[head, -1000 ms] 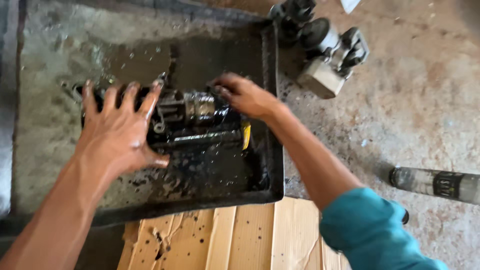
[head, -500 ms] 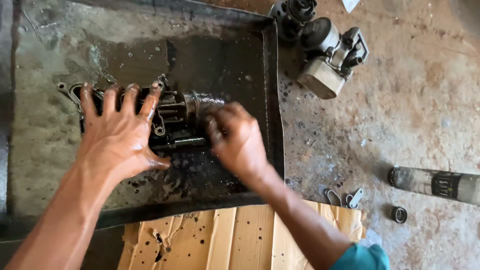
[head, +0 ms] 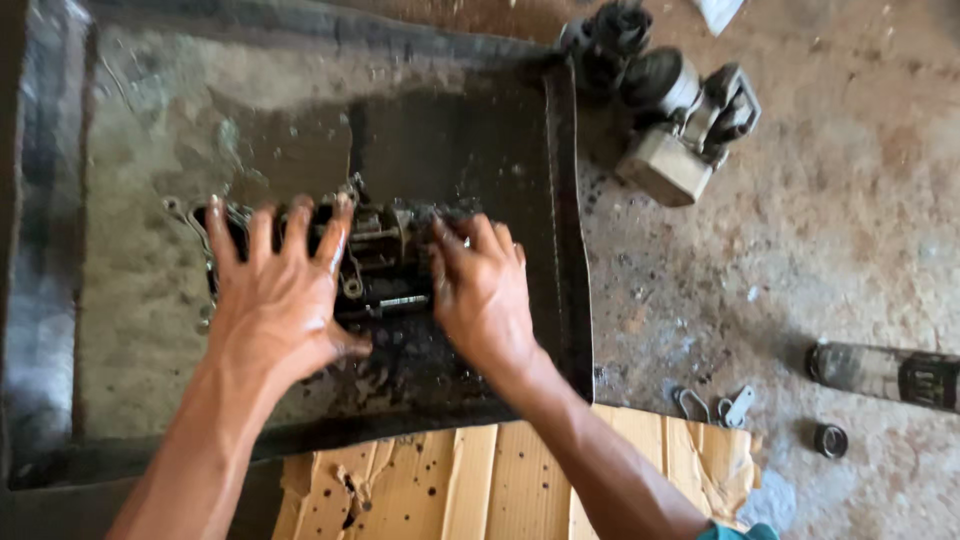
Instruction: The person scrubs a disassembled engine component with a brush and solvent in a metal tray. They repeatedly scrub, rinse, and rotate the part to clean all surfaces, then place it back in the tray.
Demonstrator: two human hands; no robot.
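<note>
The greasy engine part (head: 385, 255), a dark metal assembly with a short shaft and a gasket-like flange, lies in the oily middle of a shallow black metal tray (head: 565, 200), and both hands rest on it. The left hand (head: 280, 295) lies flat on the part's left side with its fingers (head: 262, 232) spread wide, pressing down rather than gripping; the thumb reaches toward the middle of the part. The right hand (head: 485, 295) covers the part's right end with its fingers curled over the top; how firmly it grasps the metal beneath cannot be told, as the palm hides the contact. The two hands sit close together, with a slice of the part showing between them. Around the part the tray floor is wet with black oil, while its left stretch looks greyer and duller. Below the tray's near rim lies a sheet of brown cardboard (head: 470, 485), spotted with dark drips, under the right forearm. On the stained concrete floor (head: 800, 250) to the right of the tray, near its far corner, stands a cluster of grey mechanical parts (head: 670, 115). Further right and nearer lies a dark cylinder (head: 885, 372), with a small round ring (head: 830, 440) and some small metal clips (head: 715, 405) close by.
</note>
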